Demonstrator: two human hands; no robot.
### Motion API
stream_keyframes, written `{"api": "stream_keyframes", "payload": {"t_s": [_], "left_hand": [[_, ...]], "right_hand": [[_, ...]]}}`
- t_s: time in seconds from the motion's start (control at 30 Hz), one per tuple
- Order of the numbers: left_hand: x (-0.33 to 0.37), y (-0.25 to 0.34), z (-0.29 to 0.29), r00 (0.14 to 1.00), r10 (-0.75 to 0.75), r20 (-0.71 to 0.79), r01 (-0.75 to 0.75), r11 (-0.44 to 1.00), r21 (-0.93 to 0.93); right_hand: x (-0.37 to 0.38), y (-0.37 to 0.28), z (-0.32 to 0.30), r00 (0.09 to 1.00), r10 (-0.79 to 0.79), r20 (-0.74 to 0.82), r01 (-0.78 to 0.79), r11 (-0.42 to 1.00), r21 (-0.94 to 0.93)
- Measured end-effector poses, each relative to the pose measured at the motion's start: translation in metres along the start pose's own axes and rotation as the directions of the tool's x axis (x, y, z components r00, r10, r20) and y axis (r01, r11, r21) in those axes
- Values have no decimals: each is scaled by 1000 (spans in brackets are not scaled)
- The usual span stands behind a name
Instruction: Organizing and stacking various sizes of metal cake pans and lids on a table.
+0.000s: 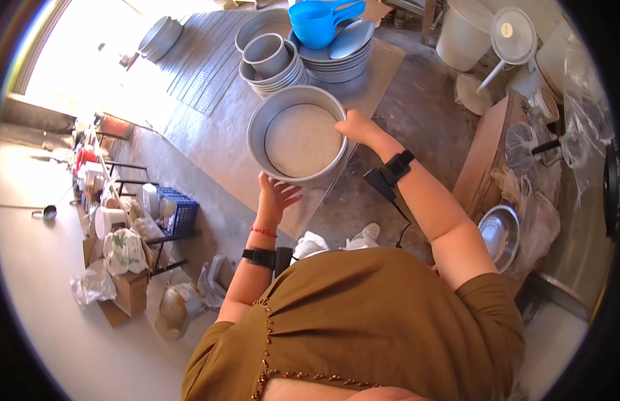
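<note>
A round grey metal cake pan (pixel 303 140) is in front of me, its open top and flat inner bottom facing me. My right hand (pixel 360 128) is closed on its right rim, fingers folded over the edge. Under the near left side of the pan is my left hand (pixel 278 198), palm up and fingers spread. Its thumb is close to the pan's wall; whether it touches is hard to tell. Just beyond stand a stack of round pans (pixel 276 79) with a smaller deep pan (pixel 266 55) on top, and a wider stack (pixel 340 67) bearing a blue plastic scoop (pixel 316 25).
Brown cardboard sheets (pixel 216 150) lie on the floor beneath the pans. Left are a wire rack (pixel 196 63), more pans (pixel 161 38) and a blue crate (pixel 176 212). On my right stand a white bucket (pixel 462 37), a wooden board (pixel 480 157) and a steel bowl (pixel 500 235).
</note>
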State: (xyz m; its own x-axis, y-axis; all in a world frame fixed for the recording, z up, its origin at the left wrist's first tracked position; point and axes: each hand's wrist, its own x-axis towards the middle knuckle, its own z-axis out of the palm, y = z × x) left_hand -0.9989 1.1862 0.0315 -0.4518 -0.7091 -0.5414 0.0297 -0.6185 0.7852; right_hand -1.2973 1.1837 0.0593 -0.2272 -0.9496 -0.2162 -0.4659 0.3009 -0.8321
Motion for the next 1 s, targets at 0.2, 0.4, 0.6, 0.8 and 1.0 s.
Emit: {"api": "stream_keyframes", "payload": {"t_s": [0.2, 0.4, 0.6, 0.8, 1.0], "left_hand": [[3, -12, -6, 997, 46, -68, -39, 995, 90], [23, -35, -10, 947, 191, -258, -165, 979, 117], [22, -42, -4, 921, 228, -315, -216, 974, 75], [41, -116, -85, 769, 580, -269, -365, 743, 561], [18, -51, 15, 698, 237, -675, -218, 969, 115]], "right_hand": [[-5, -4, 4, 999, 35, 39, -34, 999, -24], [-1, 16, 13, 996, -44, 75, 42, 999, 18], [0, 30, -13, 932, -205, 298, 141, 965, 223], [22, 19, -81, 739, -253, 624, 238, 965, 109], [102, 15, -201, 865, -343, 366, 355, 934, 35]]}}
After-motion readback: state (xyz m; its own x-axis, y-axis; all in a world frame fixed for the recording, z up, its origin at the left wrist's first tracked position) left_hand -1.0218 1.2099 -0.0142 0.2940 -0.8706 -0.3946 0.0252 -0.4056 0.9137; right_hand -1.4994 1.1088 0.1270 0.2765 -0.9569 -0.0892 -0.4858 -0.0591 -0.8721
